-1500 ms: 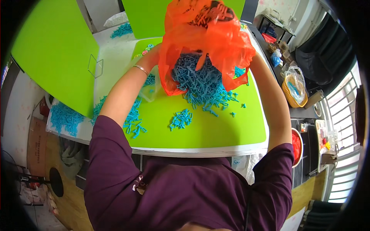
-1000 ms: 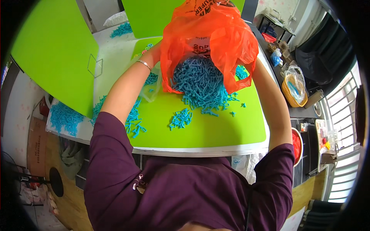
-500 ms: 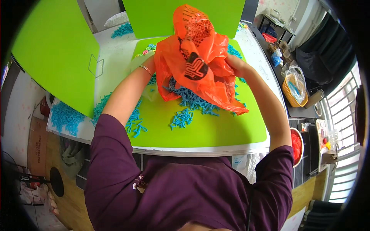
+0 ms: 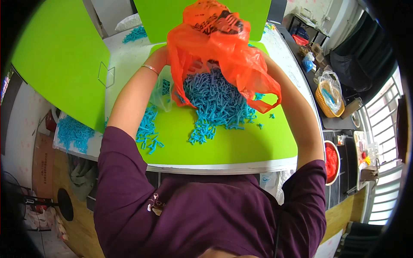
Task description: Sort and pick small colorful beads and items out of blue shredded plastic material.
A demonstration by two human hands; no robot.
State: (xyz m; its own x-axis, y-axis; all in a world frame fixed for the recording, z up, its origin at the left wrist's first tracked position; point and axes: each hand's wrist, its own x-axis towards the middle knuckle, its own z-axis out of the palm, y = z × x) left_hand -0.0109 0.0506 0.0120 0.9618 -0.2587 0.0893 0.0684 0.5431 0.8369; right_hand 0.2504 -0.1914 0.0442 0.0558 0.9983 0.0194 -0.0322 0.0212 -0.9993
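An orange-red plastic bag (image 4: 232,51) with black print is tipped over the table, its mouth facing me. Small blue plastic pieces (image 4: 215,96) lie heaped at that mouth and spread onto a green mat (image 4: 241,148). My left hand (image 4: 162,56) is at the bag's left side, closed on it, with some fingers dimly visible through the film. On the right side my right hand (image 4: 260,52) holds the bag too, its fingers mostly hidden behind the plastic. A translucent pale bag (image 4: 162,96) lies beside my left wrist.
More blue pieces (image 4: 148,129) lie under my left forearm, with another pile (image 4: 75,132) at the table's left corner. Green boards (image 4: 60,64) stand at the left and back. A yellow basket (image 4: 329,103) sits on the dark side counter to the right.
The bag's mouth has lifted and opened toward me. The blue heap beneath it has grown much larger, and a few loose pieces now lie to its right.
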